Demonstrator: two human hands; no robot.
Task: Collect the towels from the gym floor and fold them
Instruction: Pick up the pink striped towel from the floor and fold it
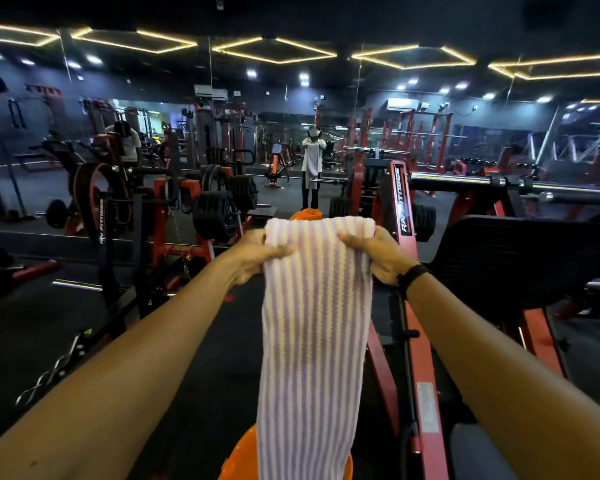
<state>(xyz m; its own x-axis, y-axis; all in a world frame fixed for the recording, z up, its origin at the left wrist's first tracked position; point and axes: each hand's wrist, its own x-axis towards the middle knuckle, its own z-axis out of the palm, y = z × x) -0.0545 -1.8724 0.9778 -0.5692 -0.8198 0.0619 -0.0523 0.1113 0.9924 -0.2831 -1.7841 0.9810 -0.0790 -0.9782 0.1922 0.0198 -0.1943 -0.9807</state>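
- Left hand and right hand are pinching the top corners of the striped towel, fingers closed on the cloth.
- The towel is hanging lengthwise between outstretched arms.
- An orange container is showing behind its lower end, above the dark gym floor.

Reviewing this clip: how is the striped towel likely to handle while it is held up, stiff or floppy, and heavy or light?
Probably floppy: the striped towel hangs straight down from the left hand and right hand and bunches where they pinch its top corners. Likely light, since fingertip pinches alone carry it. Its ribbed weave suggests it is not slippery.
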